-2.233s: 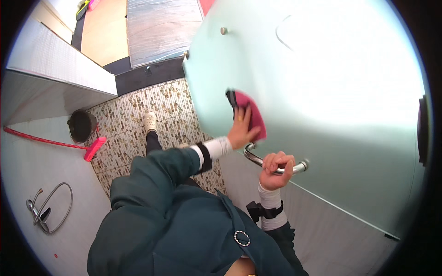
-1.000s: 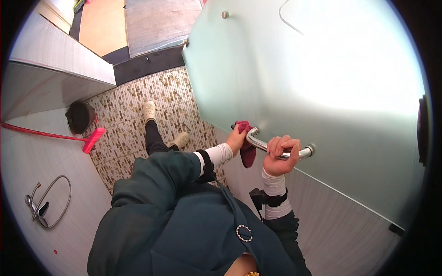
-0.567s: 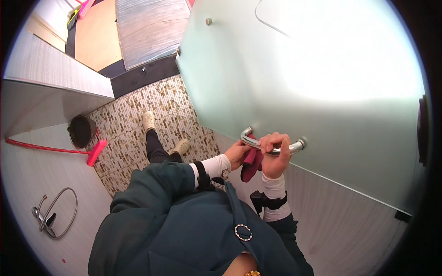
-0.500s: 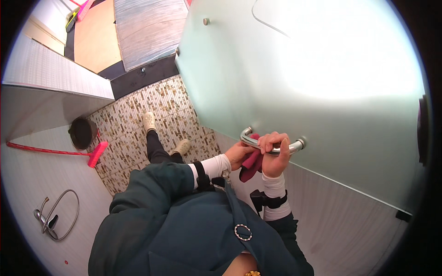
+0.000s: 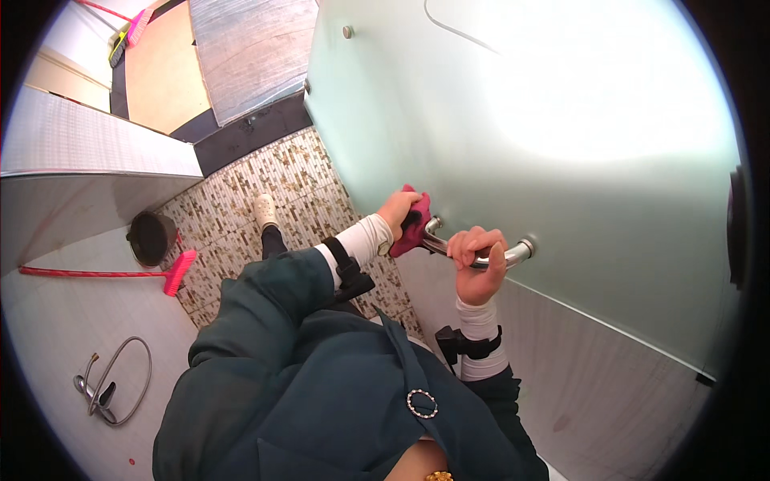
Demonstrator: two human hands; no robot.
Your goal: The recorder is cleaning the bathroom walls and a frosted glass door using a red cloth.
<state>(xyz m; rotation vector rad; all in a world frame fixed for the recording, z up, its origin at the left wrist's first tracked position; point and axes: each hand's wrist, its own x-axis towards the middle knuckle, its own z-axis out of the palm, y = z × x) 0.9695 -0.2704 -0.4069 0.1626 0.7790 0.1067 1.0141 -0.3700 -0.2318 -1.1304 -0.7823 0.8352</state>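
My left hand [image 5: 396, 212] is closed on a dark red cloth [image 5: 414, 231], beside the far end of the curved metal door handle [image 5: 435, 244]. Part of the cloth hangs below my fingers and overlaps that end of the bar. Around the nearer part of the same handle my right hand [image 5: 479, 264] is wrapped, its fingers curled over the top. The handle is fixed to a frosted glass door [image 5: 593, 240], which stands upright in front of me and to my right. Cloth and hand hide some of the handle's far bend.
At left, a red broom [image 5: 175, 274] leans near a dark bucket [image 5: 152, 239]. A hand shower with its hose [image 5: 112, 393] lies lower left. Mosaic tiles [image 5: 233, 216] cover the floor up to a dark raised sill [image 5: 253, 136]. Another pink broom [image 5: 138, 28] is beyond.
My left hand has moved with the red cloth from the middle of the handle up and left to its far end. My right hand keeps its grip on the bar.
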